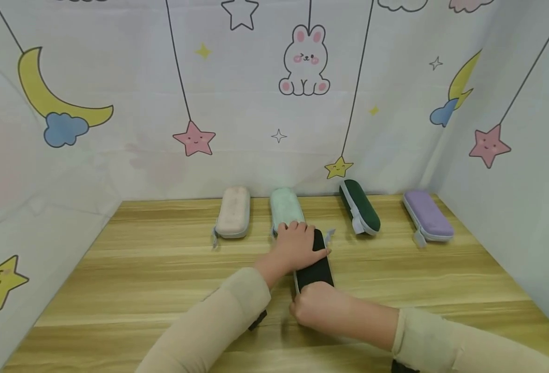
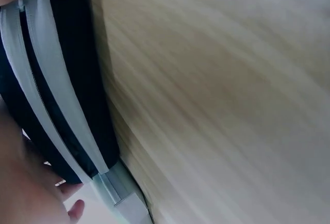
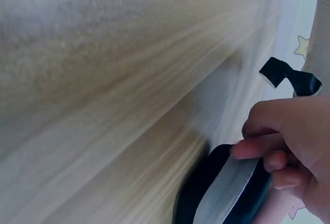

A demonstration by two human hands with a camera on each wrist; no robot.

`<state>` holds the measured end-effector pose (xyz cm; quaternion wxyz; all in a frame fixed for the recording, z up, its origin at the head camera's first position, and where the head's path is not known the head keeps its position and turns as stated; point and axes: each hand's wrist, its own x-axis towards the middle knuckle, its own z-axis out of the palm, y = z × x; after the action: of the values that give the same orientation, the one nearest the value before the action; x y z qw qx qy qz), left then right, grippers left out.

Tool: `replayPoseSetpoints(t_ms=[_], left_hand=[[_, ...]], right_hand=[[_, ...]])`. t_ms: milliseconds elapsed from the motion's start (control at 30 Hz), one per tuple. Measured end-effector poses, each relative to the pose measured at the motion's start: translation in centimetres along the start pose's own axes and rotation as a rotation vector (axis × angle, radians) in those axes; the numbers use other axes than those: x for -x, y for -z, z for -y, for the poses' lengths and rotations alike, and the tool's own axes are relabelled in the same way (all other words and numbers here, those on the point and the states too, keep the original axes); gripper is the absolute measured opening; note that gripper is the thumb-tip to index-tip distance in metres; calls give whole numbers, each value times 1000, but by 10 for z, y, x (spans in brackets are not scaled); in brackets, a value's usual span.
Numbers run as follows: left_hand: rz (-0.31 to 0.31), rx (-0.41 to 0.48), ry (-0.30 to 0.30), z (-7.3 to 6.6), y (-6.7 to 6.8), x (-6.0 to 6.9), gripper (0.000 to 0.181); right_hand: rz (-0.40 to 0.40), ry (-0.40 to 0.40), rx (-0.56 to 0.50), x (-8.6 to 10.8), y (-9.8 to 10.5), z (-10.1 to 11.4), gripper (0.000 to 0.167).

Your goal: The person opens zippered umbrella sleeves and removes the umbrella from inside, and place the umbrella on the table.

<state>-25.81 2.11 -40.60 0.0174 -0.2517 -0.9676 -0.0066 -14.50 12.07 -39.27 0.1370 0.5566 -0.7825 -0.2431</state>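
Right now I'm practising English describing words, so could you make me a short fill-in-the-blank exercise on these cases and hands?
1. The left hand and right hand are both on the black zip case; the ____ hand is at its end nearer the person.
2. In the head view, the purple zip case lies farthest to the ____.
3. There, the mint zip case is partly covered by the ____ hand.
4. In all, the head view shows ____ zip cases.

Missing words: right; right; left; five.

wood-grain table (image 1: 153,259) | white backdrop (image 1: 246,98) | printed bunny (image 1: 305,65), pink star (image 1: 194,140) | pale right-side wall (image 1: 535,217)
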Motion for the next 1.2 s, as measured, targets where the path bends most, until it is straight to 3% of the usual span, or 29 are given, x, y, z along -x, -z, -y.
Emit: replayPoseSetpoints(t_ms=[233, 400, 633, 833, 1200], left_hand=[[19, 30, 26, -1, -5, 3, 73], [24, 47, 26, 1, -5, 6, 72], [26, 52, 57, 2, -9, 6, 92], [25, 70, 63, -1, -5, 11, 83], [29, 71, 29, 2, -1, 17, 76]], right_hand=[[55, -25, -49, 3, 2, 5, 11], [91, -80, -166, 6, 6, 7, 4], [140, -214, -336, 7, 13, 10, 4], [149, -304, -443, 11, 15, 13, 12], [240, -423, -612, 30, 12, 12, 27]])
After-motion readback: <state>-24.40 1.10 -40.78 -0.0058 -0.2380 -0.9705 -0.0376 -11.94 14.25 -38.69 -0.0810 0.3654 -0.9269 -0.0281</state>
